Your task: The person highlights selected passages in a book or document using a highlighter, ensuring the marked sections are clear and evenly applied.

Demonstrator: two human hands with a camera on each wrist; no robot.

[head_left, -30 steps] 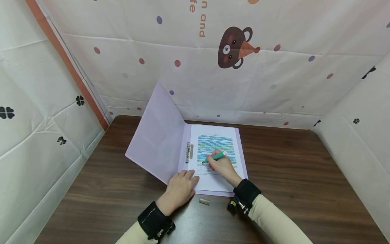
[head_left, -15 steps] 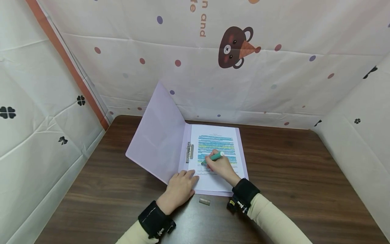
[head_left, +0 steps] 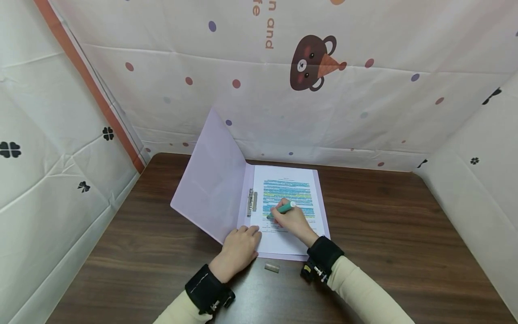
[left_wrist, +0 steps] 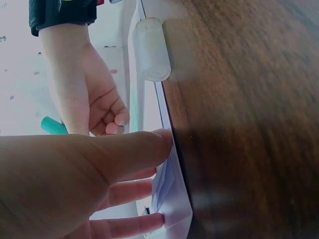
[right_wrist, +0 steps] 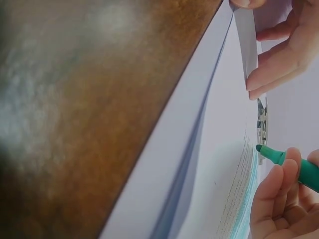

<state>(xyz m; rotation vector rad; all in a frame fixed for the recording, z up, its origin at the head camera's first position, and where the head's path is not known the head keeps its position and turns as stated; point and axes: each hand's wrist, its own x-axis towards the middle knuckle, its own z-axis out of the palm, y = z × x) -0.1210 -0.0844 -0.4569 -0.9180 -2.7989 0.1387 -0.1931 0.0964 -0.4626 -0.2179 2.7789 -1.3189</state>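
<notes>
A lilac folder [head_left: 214, 189] lies on the table with its cover raised to the left. Inside, beside the metal clip [head_left: 252, 202], are white sheets [head_left: 283, 243] of printed text, many lines marked blue and a few yellow. My right hand [head_left: 294, 221] pinches a green highlighter [head_left: 286, 207], its dark tip at the left end of a lower line. My left hand [head_left: 238, 249] rests with extended fingers on the lower left of the folder and sheets. In the left wrist view, the thumb [left_wrist: 134, 154] reaches the folder's front edge.
A small, pale, translucent cylinder [head_left: 272, 267] lies on the wooden table [head_left: 388, 234] just in front of the folder. Behind the table hangs a white sheet [head_left: 170, 103] with dots and a bear print, and similar sheets enclose both sides.
My right hand and the highlighter have shifted slightly left, with the tip a little lower. The left hand has edged inward, and the folder's cover has swung slightly to the right.
</notes>
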